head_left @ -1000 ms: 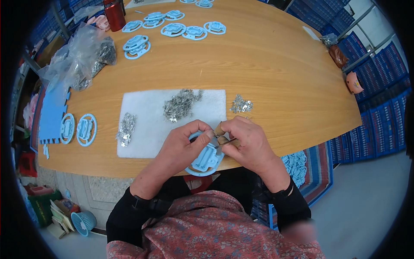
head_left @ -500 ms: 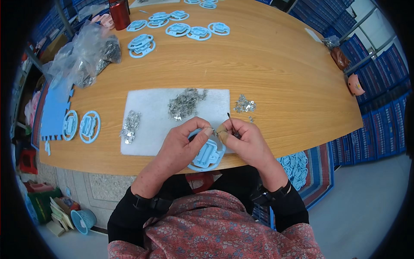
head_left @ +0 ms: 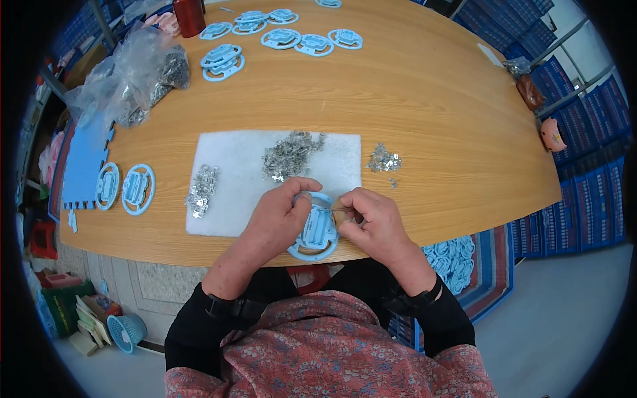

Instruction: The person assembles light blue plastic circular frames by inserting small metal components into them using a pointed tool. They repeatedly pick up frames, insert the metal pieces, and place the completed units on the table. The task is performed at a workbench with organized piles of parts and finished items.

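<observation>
A light blue plastic piece shaped like a toy steering wheel [head_left: 318, 229] is tilted up at the near edge of the white foam sheet [head_left: 232, 152]. My left hand [head_left: 282, 212] is closed on its left side, with the thumb and fingers at the upper rim. Pinched in my right hand [head_left: 371, 222] is a thin metal tool [head_left: 344, 210], its tip at the right side of the wheel piece. Tan covers wrap the right thumb and a finger. Small metal clips [head_left: 288, 158] lie heaped on the sheet beyond my hands; whether the tip carries one, I cannot make out.
Smaller groups of clips lie at the sheet's left [head_left: 202, 192] and on the table to its right [head_left: 383, 159]. Two wheel pieces [head_left: 138, 190] rest at left, with several more [head_left: 280, 38] farther back. A plastic bag of metal parts [head_left: 142, 76] sits at far left.
My hands have moved apart from their pinch together above the wheel piece. My left hand now grips its side, and the right has turned the tool toward it.
</observation>
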Available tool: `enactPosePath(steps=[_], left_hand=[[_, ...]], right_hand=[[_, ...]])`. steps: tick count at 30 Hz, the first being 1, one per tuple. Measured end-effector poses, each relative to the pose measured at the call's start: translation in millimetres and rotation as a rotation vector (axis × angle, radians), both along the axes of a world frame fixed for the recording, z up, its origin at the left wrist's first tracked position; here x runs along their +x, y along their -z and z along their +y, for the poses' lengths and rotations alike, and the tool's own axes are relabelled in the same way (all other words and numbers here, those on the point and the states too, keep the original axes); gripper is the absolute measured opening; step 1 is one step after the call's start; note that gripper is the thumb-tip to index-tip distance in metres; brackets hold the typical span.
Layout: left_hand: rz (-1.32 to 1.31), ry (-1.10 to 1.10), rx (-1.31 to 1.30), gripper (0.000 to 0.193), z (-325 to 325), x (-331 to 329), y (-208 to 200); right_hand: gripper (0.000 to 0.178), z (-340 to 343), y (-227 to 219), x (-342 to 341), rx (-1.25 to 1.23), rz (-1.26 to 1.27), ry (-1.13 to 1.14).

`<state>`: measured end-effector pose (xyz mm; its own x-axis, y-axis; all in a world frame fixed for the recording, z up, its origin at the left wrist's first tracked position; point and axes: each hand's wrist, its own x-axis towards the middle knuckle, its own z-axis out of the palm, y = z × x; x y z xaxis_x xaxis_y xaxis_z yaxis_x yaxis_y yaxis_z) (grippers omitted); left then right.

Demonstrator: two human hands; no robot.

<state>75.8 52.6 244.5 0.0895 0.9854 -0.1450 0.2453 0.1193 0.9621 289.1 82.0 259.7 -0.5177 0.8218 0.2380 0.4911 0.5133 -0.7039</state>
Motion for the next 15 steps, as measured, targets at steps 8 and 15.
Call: enactPosePath(steps=[8,15], left_hand=[[0.041,0.007,-0.024,0.027,1.9,0.3,-4.7],[-0.004,0.027,-0.076,0.029,2.9,-2.1,-0.8]], right_hand=[[0.02,3.7,-3.8,-3.7,0.169,-0.055,-0.039],[0.022,0.8,-13.0,-8.9,0.192,-0.188,-0.051]])
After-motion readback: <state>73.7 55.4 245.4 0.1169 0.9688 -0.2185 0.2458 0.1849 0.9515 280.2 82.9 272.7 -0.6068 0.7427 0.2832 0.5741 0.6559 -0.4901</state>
